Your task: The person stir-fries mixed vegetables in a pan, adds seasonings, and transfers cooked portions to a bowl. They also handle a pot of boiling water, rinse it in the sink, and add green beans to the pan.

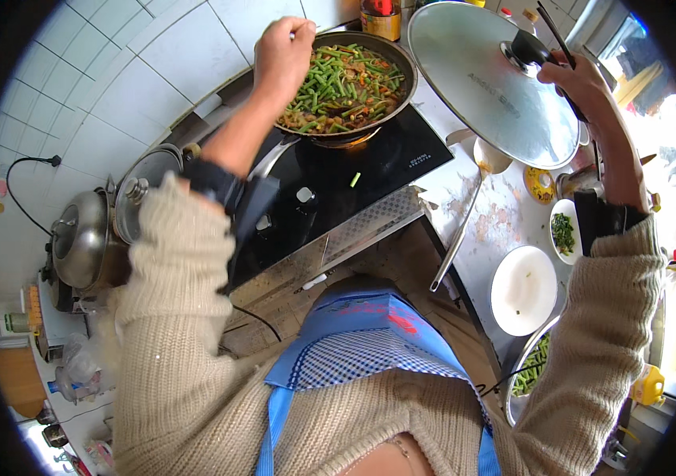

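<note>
A wide frying pan (411, 73) full of cut green beans (334, 75) with bits of orange and brown sits on the back burner of a black glass hob (386, 159). Above the pan's left rim is my left hand (284, 51), fingers closed; a small pale spot shows at them, too little to name. My right hand (574, 83) grips the black knob of a large glass lid (481, 75), raised and tilted to the right of the pan. Dark chopsticks (554, 32) stick up from that same hand. One loose bean piece (355, 179) lies on the hob.
On the right counter are a metal ladle (457, 242), a white bowl (524, 289), a small dish of chopped greens (563, 232) and a basin of beans (535, 369). Steel pots (82, 238) stand left of the hob. A jar (381, 22) stands behind the pan.
</note>
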The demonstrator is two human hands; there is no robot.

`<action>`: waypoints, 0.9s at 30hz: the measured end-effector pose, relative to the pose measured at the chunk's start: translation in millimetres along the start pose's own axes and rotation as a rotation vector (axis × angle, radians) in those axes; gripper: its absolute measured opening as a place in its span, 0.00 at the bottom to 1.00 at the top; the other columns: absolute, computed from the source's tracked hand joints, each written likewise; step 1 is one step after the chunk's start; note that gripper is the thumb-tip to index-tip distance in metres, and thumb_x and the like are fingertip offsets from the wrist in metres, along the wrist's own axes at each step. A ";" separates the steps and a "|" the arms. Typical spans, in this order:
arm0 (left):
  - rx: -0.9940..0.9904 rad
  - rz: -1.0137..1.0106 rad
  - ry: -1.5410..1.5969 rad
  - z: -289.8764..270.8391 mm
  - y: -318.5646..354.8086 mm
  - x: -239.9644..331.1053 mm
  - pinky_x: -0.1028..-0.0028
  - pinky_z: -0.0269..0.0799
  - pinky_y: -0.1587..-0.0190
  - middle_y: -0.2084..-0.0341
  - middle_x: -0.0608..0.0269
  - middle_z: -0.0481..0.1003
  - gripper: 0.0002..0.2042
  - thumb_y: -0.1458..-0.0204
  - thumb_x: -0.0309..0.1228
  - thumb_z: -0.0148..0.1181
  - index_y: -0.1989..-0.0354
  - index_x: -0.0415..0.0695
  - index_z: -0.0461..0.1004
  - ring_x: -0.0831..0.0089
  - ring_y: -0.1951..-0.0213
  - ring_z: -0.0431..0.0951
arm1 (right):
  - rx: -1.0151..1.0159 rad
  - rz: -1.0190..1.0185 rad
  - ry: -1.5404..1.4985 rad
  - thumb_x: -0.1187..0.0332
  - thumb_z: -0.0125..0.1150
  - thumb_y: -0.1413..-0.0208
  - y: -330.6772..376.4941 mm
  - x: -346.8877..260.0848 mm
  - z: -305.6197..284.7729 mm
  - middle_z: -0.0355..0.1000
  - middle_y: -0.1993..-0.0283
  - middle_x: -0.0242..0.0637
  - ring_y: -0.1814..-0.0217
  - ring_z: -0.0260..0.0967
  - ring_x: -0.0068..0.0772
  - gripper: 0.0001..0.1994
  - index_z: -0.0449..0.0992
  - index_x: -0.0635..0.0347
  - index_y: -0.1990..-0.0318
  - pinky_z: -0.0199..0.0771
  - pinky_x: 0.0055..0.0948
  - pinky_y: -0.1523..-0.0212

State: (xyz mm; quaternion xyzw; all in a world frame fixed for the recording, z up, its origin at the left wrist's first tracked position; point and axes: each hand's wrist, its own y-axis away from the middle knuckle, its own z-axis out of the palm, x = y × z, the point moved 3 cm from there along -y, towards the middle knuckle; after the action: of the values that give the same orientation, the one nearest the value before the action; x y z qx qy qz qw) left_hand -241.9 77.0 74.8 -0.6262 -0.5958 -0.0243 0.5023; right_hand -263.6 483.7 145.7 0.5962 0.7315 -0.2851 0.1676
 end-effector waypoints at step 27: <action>-0.463 -0.638 -0.581 156.5 180.8 -50.7 0.39 0.40 0.36 0.35 0.56 0.56 0.27 0.41 0.53 0.35 0.38 0.54 0.63 0.52 0.33 0.48 | -0.007 0.221 -0.015 0.64 0.64 0.65 134.9 14.0 -53.8 0.69 0.68 0.39 0.70 0.66 0.28 0.32 0.71 0.67 0.46 0.66 0.25 0.64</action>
State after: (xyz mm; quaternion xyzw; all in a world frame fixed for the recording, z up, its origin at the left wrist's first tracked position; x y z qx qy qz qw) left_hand -206.2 182.2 -143.0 -0.4883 -0.8525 -0.1333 0.1304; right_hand -131.2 544.8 150.3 0.6704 0.6613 -0.2665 0.2054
